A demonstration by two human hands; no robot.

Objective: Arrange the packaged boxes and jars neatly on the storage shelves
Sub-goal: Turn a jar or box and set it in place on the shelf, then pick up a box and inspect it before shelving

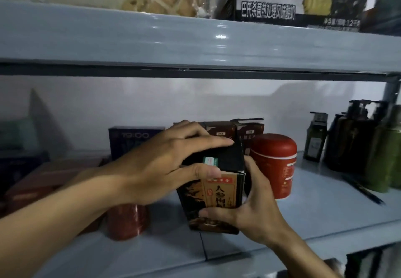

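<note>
Your left hand (165,160) curled over the top of the dark box (217,193), thumb on its front, and your right hand (256,210) gripped its lower corner. The box stood just left of the red jar (275,164); whether its base fully rested I could not tell. The likely trouble was this: slid toward the red jar, the box or your right knuckles could knock it over, and your left forearm hung just above a second jar (128,221) well left of the red jar. The shelf (325,208) was smooth pale-grey metal, so things would probably slide readily. Behind the red jar stood matching boxes (249,130); to its right, pump bottles (358,141); behind all, a plain white wall (152,99).
</note>
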